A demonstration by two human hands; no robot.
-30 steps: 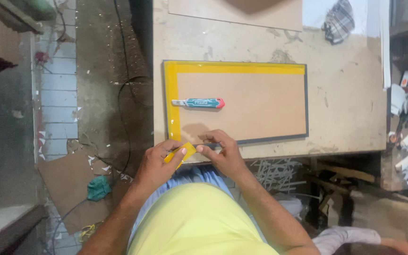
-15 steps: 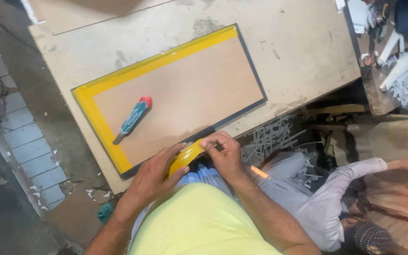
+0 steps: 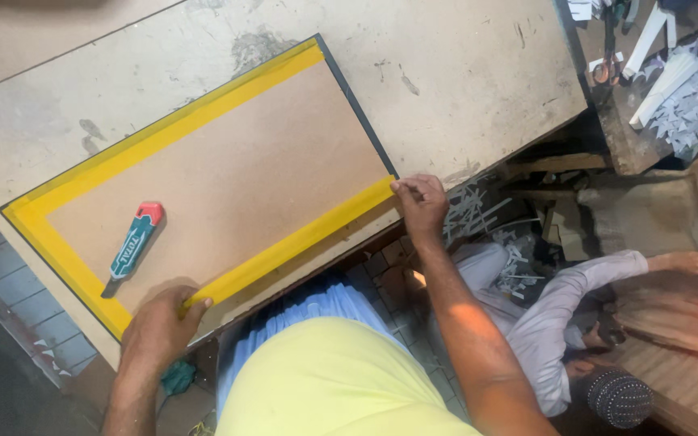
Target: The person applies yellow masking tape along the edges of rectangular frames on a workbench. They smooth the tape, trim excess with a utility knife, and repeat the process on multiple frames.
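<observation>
A strip of yellow tape (image 3: 300,239) is stretched along the near long edge of a brown board (image 3: 220,190) that lies flat on the worn desk (image 3: 462,73), and to lay it well it seems wise to keep the strip taut and in line with the board's edge, lower it without slack, and press from one end toward the other so no crease or bubble is trapped. The corners ask for care: the new strip should meet the yellow bands already on the far and left edges squarely, not overlap crookedly. The left hand (image 3: 157,329) rests at the near left corner of the board, fingers curled and thumb pressed down on the tape's end, pinning it against the board. The right hand (image 3: 420,202) is at the near right corner, fingers drawn together in a pinch on the other end of the strip, so the two hands are well apart with the tape running between them. Whether the right hand also holds a roll I cannot tell. A teal utility knife (image 3: 132,246) with a red tip lies on the board, near the left hand but untouched. Beside the desk, another person in a pale sleeve (image 3: 575,303) crouches low near white paper scraps (image 3: 684,89).
</observation>
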